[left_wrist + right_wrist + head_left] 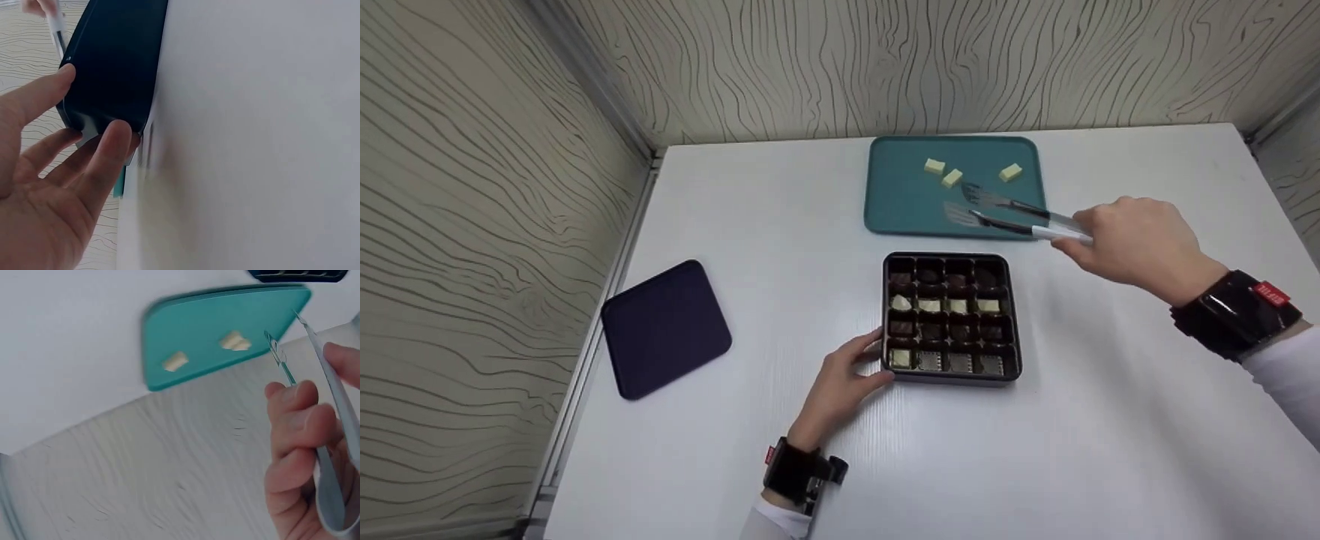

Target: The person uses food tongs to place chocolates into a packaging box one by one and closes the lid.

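Observation:
My right hand [1144, 240] grips a pair of tongs [1061, 229] with white handles and slotted metal heads. The heads stand apart over the teal tray [907, 206], with nothing seen between them. Two cream-coloured pieces [934, 166] lie near the tongs, and a third [1010, 172] sits further right. My left hand [840, 386] holds the front left corner of a dark square chocolate box [952, 380], thumb at the front and fingers along the side. Brown chocolates fill two of its rows and pale ones another. A pale piece [901, 358] occupies the front left compartment; the other front compartments show ridged bottoms.
A dark square lid [667, 330] lies at the table's left. The white table [780, 202] is bounded by wood-grain patterned panels [825, 67] at the back and sides. The teal tray stands just behind the box, near the back edge.

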{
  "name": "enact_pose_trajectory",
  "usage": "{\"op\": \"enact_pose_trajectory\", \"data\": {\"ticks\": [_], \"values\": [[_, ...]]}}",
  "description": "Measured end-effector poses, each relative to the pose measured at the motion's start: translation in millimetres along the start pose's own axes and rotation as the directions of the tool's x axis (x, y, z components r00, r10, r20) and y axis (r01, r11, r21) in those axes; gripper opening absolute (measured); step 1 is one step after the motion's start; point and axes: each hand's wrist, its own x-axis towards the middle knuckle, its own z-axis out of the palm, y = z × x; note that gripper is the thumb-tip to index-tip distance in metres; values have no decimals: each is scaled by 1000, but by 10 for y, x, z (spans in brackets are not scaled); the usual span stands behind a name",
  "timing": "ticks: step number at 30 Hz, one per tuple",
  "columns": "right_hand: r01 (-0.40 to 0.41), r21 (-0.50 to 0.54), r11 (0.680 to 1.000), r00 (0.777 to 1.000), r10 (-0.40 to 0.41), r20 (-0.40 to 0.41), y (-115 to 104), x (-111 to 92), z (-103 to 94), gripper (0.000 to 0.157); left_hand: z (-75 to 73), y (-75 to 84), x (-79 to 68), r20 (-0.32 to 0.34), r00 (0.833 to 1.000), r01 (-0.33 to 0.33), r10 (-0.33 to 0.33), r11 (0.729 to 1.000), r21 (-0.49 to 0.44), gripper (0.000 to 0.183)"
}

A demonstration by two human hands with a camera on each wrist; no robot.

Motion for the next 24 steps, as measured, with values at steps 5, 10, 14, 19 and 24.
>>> {"op": "enact_pose_trajectory", "data": {"ticks": [5,10,14,19,24], "values": [[-88,56,995,996,86,34,135,302,165,41,0,11,-10,-4,1000,3,-3,1000,-3,68],[-125,83,989,992,121,46,172,569,270,43,7,16,-7,-4,1000,2,-2,1000,-27,68],[-145,97,985,988,140,59,178,739,323,46,8,15,-5,-8,1000,4,-4,999,-32,68],[-166,96,982,984,158,85,175,864,400,50,5,7,-5,-4,1000,-7,7,1000,-16,69],[-156,99,983,984,147,101,159,845,459,52,-10,-4,8,1,1000,-19,19,1000,2,68]]}}
